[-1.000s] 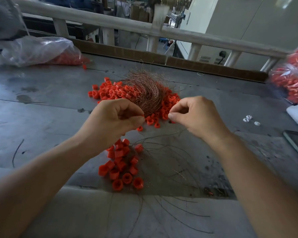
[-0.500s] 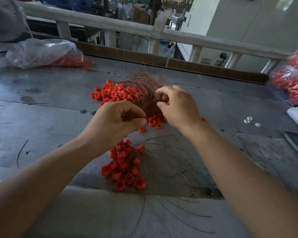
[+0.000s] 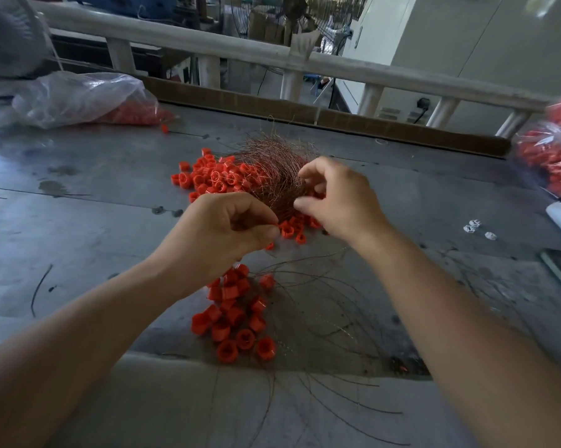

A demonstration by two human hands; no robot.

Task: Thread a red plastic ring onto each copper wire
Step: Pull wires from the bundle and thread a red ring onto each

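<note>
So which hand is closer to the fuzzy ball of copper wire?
The right hand. Its fingers reach into the near right side of the copper wire bundle. The left hand is pinched shut just in front of the bundle, nearer the person, with its fingertips close to the bundle's lower edge.

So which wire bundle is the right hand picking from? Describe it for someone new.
Start at the grey metal table, mid-way across, just beyond both hands. The copper wire bundle is a brown, bristly nest lying on a spill of red rings, at the right hand. Unlike the thin loose wires nearer, it is dense.
</note>
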